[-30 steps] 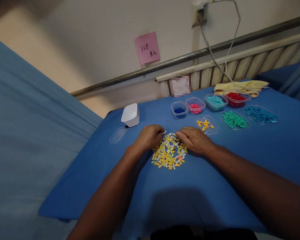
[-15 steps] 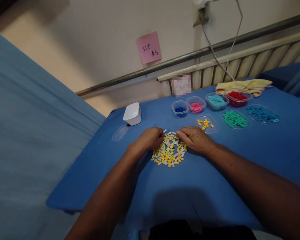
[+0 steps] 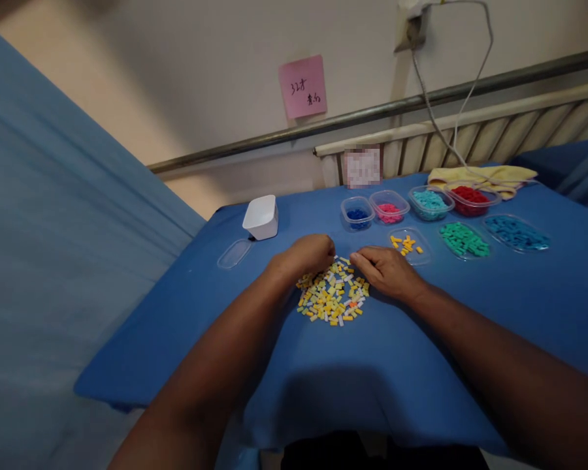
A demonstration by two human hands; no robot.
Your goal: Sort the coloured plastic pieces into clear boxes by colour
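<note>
A heap of small yellow, white and orange pieces (image 3: pixel 332 297) lies on the blue table (image 3: pixel 372 365). My left hand (image 3: pixel 308 253) rests at the heap's upper left edge, fingers curled in a pinch; whatever is in them is hidden. My right hand (image 3: pixel 386 271) lies on the heap's right side with fingers bent together over the pieces. Just beyond my right hand a clear lid (image 3: pixel 410 247) carries a few orange and yellow pieces.
Clear tubs of dark blue (image 3: pixel 357 213), pink (image 3: pixel 389 207), light blue (image 3: pixel 430 201) and red (image 3: pixel 470 197) pieces line the far side, with lids of green (image 3: pixel 463 239) and blue (image 3: pixel 517 233) pieces. A white tub (image 3: pixel 261 217) and an empty lid (image 3: pixel 234 253) sit at left.
My left hand has lifted slightly and moved toward the heap's top. The camera view shifted, so everything sits a little further right. My right hand stays on the heap.
</note>
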